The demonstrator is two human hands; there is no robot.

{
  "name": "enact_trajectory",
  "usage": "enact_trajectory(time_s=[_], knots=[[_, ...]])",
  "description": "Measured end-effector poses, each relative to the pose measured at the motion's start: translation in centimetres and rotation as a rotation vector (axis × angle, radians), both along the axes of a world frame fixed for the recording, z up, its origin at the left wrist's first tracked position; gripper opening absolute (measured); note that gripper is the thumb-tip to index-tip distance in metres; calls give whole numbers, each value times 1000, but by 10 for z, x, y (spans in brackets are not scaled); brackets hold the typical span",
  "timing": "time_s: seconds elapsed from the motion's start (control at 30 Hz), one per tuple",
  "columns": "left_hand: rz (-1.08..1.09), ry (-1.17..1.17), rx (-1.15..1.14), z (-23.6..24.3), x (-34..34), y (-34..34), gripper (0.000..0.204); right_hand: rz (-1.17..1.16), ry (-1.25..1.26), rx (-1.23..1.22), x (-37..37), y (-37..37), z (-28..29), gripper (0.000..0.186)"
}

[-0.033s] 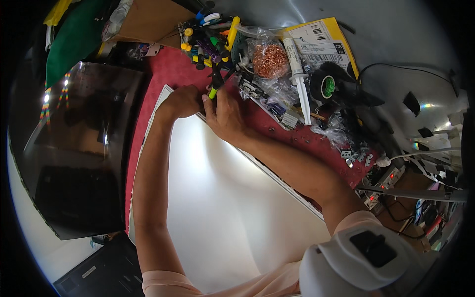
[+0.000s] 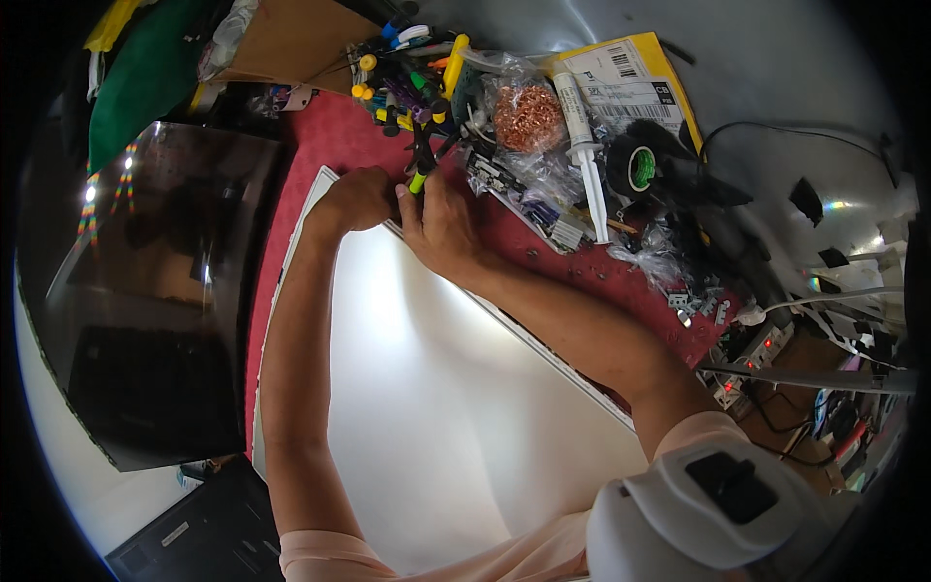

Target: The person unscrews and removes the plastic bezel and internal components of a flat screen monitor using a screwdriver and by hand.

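A white translucent sheet in a thin frame lies below me on a red mat. My left hand is closed at the far corner of the sheet, its fingertips hidden. My right hand is beside it on the frame's upper right edge, fingers bent. A black tool with a yellow-green handle stands between its thumb and index finger; whether they grip it or the edge is unclear.
A dark glossy screen panel lies at left. A tool bunch, bagged copper wool, syringe, yellow envelope, tape rolls and small parts crowd the back and right. A lit power strip is right.
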State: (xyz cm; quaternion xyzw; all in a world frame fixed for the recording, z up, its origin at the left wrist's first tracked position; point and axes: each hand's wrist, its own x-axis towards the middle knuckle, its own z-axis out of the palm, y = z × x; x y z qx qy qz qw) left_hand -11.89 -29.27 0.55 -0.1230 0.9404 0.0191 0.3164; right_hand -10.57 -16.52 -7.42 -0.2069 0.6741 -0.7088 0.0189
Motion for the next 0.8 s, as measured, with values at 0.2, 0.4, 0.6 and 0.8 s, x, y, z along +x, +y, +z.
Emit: enact_trajectory(time_s=[0.2,0.4,0.6,0.8], knots=[[359,511,612,-17,24,-15,10,-115,-41,62,-1,-3,1,27],[423,822,729,-31,39,4,6,-4,-231,-119,-8,-2,8,34],[679,840,874,-24,57,12,9,10,-230,-108,0,-7,5,19],[931,832,1054,-18,59,19,29,-15,-259,-161,0,-7,9,17]])
